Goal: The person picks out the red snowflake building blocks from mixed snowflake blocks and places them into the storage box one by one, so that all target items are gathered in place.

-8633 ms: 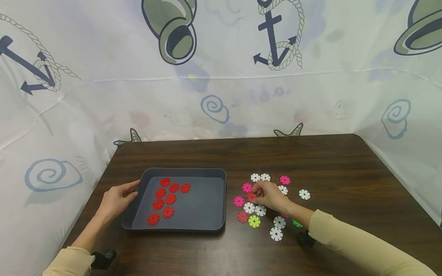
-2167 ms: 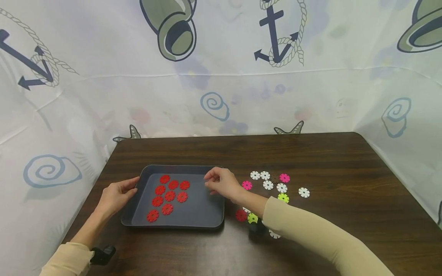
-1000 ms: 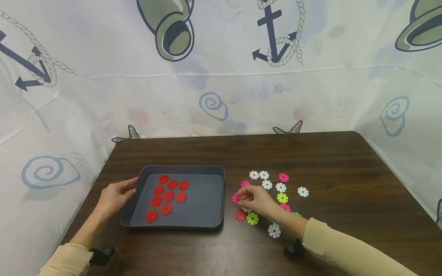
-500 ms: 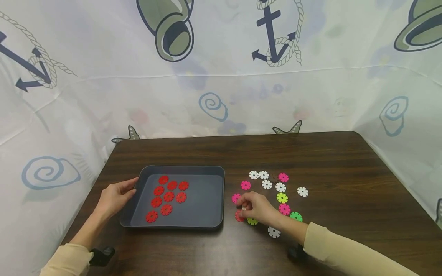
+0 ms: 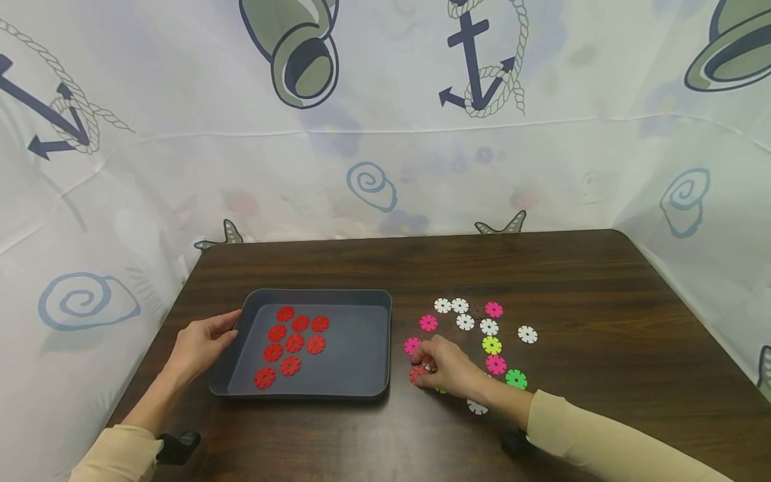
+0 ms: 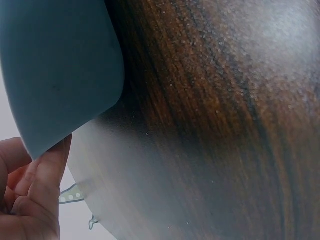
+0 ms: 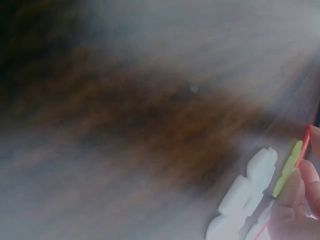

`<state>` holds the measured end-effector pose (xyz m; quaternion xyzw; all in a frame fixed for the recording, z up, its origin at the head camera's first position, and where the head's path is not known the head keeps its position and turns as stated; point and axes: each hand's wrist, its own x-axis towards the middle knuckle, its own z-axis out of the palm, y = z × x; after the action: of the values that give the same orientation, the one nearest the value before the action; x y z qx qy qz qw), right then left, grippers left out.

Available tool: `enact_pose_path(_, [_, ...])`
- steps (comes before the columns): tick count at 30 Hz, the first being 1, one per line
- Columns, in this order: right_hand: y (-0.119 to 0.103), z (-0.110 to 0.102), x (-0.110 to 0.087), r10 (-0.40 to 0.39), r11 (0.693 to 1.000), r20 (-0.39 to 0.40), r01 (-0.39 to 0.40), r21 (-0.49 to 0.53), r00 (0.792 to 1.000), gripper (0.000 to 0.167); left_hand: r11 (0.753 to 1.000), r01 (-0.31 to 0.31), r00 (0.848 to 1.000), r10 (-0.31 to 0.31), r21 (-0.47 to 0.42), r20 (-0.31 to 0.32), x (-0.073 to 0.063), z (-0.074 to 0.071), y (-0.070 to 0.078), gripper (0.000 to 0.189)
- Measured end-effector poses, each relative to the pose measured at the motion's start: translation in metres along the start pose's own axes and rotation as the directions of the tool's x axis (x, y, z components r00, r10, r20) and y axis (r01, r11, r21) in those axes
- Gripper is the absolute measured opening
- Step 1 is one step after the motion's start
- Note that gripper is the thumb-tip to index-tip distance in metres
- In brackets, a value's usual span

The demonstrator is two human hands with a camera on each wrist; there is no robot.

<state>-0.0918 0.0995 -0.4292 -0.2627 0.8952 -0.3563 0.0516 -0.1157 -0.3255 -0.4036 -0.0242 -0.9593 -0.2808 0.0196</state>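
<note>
My left hand (image 5: 201,348) holds the left rim of a dark grey tray (image 5: 355,348), thumb and fingers on either side of the edge, as the left wrist view confirms. In the tray lie several red notched discs (image 5: 294,343), flat and grouped toward its left half. Right of the tray, my right hand (image 5: 448,367) pinches a red notched disc (image 5: 416,375) between thumb and fingertips, low over the table. In the right wrist view this red disc (image 7: 306,142) shows edge-on at the fingertips, beside a yellow-green disc (image 7: 288,169). The hand partly covers neighbouring discs.
Loose white discs (image 5: 465,322), pink discs (image 5: 428,323), a yellow disc (image 5: 492,345) and a green disc (image 5: 516,379) lie around the right hand. One white disc (image 5: 527,334) sits apart at the right. A patterned cloth (image 5: 385,181) hangs behind the wooden table (image 5: 578,288).
A red disc from the table group now lies in the tray's right-hand column of discs. My right hand went over the tray, came back, and closed on another red disc. The left hand kept its hold.
</note>
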Motion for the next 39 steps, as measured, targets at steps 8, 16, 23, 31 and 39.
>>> enact_pose_path(8, [-0.0007,-0.0002,0.0014,-0.028,0.998,-0.001,0.028,-0.053,1.000,0.019,1.000,-0.005,1.000,0.005,0.001,0.003,0.0016,-0.0010,-0.0005,0.042])
enact_pose_path(16, [-0.0023,0.0014,0.0014,-0.014,0.997,0.003,0.014,-0.072,1.000,0.021,1.000,-0.007,1.000,0.007,0.001,0.004,0.0016,-0.0011,-0.0004,0.042])
enact_pose_path(23, [-0.0029,0.0019,0.0013,-0.004,0.997,0.007,0.004,-0.075,1.000,0.021,1.000,-0.005,1.000,0.005,-0.005,0.001,0.0004,-0.0007,-0.0012,0.042])
enact_pose_path(31, [-0.0049,0.0018,-0.0016,0.019,0.998,0.007,-0.019,-0.065,1.000,0.023,1.000,-0.003,1.000,0.003,-0.008,0.002,-0.0003,0.0006,-0.0019,0.042])
enact_pose_path(39, [-0.0072,0.0036,-0.0042,0.004,0.997,-0.007,-0.005,-0.075,1.000,0.027,1.000,-0.008,1.000,0.008,-0.007,-0.001,-0.0005,0.0011,-0.0022,0.042])
